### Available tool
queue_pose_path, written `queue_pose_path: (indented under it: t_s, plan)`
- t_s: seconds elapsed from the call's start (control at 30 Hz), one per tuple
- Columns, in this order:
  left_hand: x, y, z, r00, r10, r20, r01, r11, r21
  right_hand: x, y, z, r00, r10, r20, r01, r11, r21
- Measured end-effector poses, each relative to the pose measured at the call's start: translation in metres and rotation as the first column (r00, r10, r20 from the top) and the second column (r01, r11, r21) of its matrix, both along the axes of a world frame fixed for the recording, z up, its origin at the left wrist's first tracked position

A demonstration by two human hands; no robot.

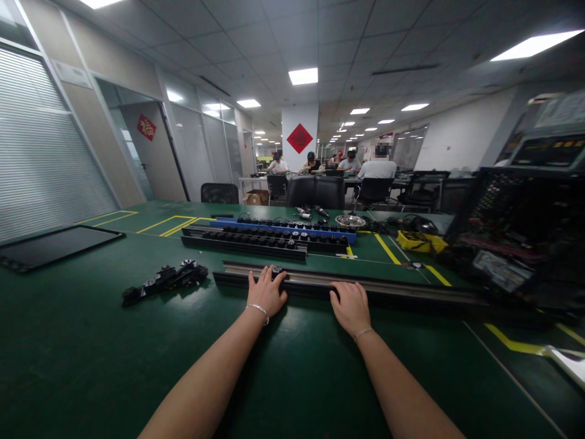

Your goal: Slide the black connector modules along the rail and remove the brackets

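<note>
A long black channel rail with a pale metal inner strip lies across the green table in front of me. My left hand grips its near wall close to the left end, fingers spread over the top and thumb on the near side. Beside those fingers a small dark round part sits in the channel; whether I touch it is unclear. Farther right, my right hand is closed over the same near wall, fingertips inside the channel. To the left lies a black jointed assembly with small metal pieces.
Behind the rail are black strips of round parts and a blue strip. A metal dish and a yellow tray stand beyond. A flat black panel lies left; an open electronics case stands right. People sit farther back.
</note>
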State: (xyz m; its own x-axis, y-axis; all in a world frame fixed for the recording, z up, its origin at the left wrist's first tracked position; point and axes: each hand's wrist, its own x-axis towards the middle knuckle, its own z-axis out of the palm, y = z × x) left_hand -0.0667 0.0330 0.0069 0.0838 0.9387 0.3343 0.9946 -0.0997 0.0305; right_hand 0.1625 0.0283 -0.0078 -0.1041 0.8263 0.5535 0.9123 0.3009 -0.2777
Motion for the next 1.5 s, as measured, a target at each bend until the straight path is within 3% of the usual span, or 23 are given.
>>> queue_pose_path:
  t_s: [1.5]
  plan:
    - [-0.111,0.004,0.012,0.983,0.176,-0.056,-0.182,0.975,-0.124,0.001,-0.002,0.001,1.000,0.005,0.026,-0.006,1.000,0.022]
